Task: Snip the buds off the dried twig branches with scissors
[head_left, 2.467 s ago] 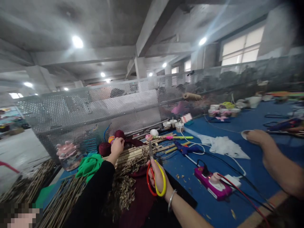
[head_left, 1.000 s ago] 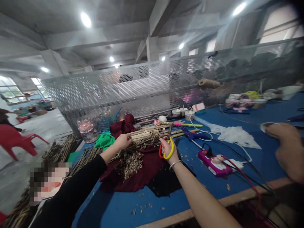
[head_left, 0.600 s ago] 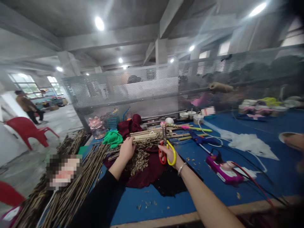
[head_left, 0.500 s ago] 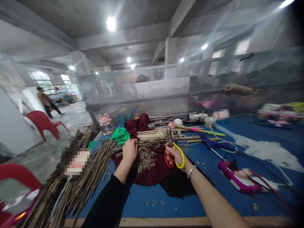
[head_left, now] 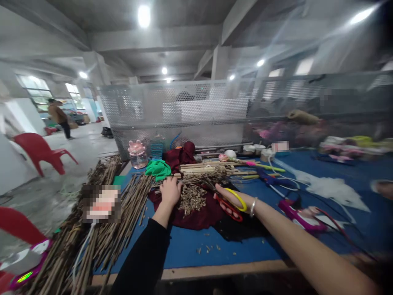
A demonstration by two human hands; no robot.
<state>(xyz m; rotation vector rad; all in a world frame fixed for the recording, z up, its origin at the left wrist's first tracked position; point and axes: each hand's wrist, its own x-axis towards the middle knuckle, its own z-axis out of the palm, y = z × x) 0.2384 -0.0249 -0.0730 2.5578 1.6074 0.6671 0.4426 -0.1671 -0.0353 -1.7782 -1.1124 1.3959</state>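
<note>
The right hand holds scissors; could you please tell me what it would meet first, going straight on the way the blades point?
The right hand would likely bring its scissors to the dried plant bits first, with pale sticks beyond; depth there is unclear.

Red-and-yellow-handled scissors (head_left: 238, 194) slant leftward beside loose, dry brown scraps (head_left: 193, 199).

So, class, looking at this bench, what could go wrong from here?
The scissors in the right hand angle towards the left hand's side, so a slip might nick it. Cables from the purple power strip trail across the blue table and could snag the right forearm.
</note>
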